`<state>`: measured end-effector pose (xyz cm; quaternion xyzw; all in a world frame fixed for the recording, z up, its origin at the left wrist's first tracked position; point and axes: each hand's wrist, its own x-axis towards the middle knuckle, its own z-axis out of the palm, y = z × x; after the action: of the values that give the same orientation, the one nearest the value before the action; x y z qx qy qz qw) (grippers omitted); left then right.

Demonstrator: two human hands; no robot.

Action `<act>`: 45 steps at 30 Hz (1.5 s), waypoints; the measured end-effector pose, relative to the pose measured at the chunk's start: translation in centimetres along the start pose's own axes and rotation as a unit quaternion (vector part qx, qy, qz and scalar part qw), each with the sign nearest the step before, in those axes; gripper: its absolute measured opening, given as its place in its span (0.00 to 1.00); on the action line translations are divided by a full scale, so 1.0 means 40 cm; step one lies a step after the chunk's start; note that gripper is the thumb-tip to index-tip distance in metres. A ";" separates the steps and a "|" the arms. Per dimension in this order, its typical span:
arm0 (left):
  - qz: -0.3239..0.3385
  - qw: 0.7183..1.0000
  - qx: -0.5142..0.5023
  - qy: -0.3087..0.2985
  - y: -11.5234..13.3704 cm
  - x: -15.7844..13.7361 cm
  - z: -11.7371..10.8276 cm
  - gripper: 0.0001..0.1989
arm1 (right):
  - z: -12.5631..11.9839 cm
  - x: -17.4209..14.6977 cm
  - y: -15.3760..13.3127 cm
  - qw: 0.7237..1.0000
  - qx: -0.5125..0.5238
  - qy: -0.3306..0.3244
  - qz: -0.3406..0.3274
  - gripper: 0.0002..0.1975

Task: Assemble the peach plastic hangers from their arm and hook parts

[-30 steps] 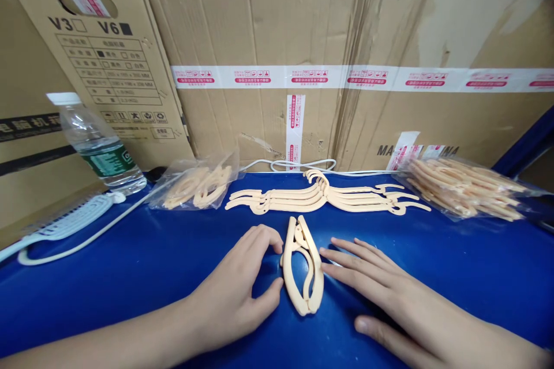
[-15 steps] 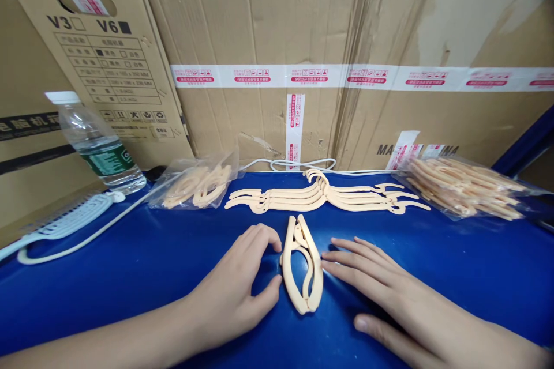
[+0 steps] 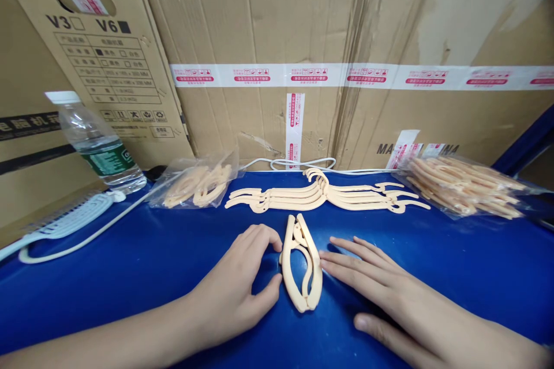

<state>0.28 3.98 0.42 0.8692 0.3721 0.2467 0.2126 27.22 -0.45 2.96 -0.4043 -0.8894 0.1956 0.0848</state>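
Note:
A cream folding hanger (image 3: 317, 282) lies folded on the blue tabletop between my hands, its joined end toward me. On its left, my left hand (image 3: 242, 277) rests with thumb and fingers curved apart, the tips at the hanger's edge. My right hand (image 3: 381, 282) lies on the other side with fingers spread, and its fingertips touch or nearly touch the hanger. Neither hand grips it. Just beyond, several unfolded cream hangers (image 3: 298, 200) lie in a stack, hooks pointing away from me.
A clear bag of folded hangers (image 3: 197, 184) lies back left, and a fuller bag (image 3: 467, 184) back right. A water bottle (image 3: 106, 147) and a pale blue hairbrush (image 3: 73, 219) are at the left. A white cable (image 3: 303, 161) runs along cardboard boxes (image 3: 259, 23) behind.

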 end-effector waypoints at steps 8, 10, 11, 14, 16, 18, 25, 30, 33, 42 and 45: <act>-0.001 1.000 -0.007 -0.005 -0.001 0.000 -0.002 0.16 | 0.003 -0.003 0.002 1.000 0.008 -0.002 0.003 0.29; 0.002 1.000 -0.007 -0.003 -0.002 0.000 -0.002 0.16 | 0.003 -0.003 0.003 1.000 0.008 0.001 0.002 0.29; 0.003 1.000 -0.007 -0.002 -0.002 0.000 -0.002 0.16 | 0.004 -0.003 0.004 1.000 0.012 0.004 0.000 0.29; 0.008 1.000 -0.006 0.004 -0.002 0.000 -0.001 0.16 | 0.004 -0.002 0.006 1.000 0.019 0.010 -0.004 0.30; 0.008 1.000 -0.006 0.003 -0.001 0.001 -0.001 0.16 | 0.003 -0.002 0.006 1.000 0.019 0.010 -0.004 0.30; 0.008 1.000 -0.007 0.002 -0.001 0.000 -0.001 0.17 | 0.002 -0.002 0.004 1.000 0.016 0.006 -0.002 0.30; 0.006 1.000 -0.004 0.001 0.000 -0.001 -0.002 0.17 | 0.000 -0.001 -0.001 1.000 0.008 0.001 0.001 0.29; 0.011 1.000 -0.006 0.004 -0.003 0.000 0.000 0.17 | 0.002 -0.005 0.002 1.000 0.010 0.002 -0.001 0.29; 0.012 1.000 -0.005 0.003 -0.005 0.000 0.002 0.17 | 0.003 -0.005 0.001 1.000 0.002 -0.006 0.000 0.29; 0.011 1.000 -0.010 0.001 -0.003 -0.001 0.001 0.19 | -0.001 -0.001 -0.001 1.000 -0.011 -0.019 0.010 0.29; 0.007 1.000 -0.010 -0.002 -0.004 -0.002 0.001 0.19 | -0.003 -0.001 -0.004 0.999 -0.018 -0.027 0.016 0.28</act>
<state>0.17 4.01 0.27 0.8699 0.3632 0.2506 0.2203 27.17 -0.54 3.13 -0.4144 -0.8882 0.1921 0.0501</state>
